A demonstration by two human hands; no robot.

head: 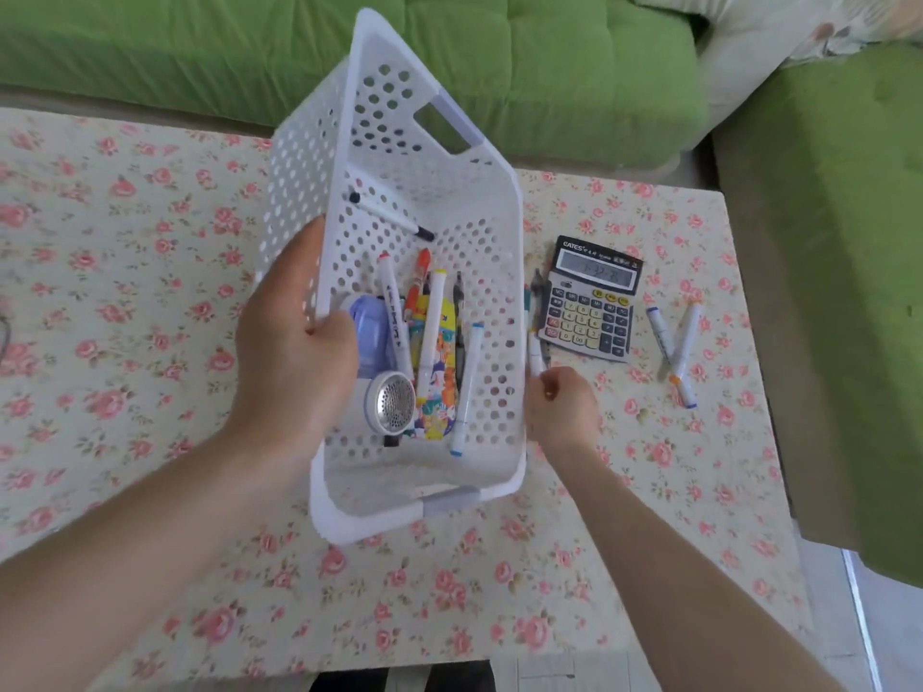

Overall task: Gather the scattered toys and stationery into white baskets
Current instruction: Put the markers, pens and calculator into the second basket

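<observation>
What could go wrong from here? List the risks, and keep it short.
1. The left hand grips the white basket by one side rim only, and it looks tilted, so the pens inside could slide or spill.
2. The right hand pinches a marker close to the basket's outer wall. The marker may hit the wall or drop outside.
3. The calculator lies beside that hand and could get nudged.

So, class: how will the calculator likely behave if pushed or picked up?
The calculator looks like a rigid slab, so it probably lifts without bending. Lying flat on the tablecloth, it should slide rather than roll or tip.
</observation>
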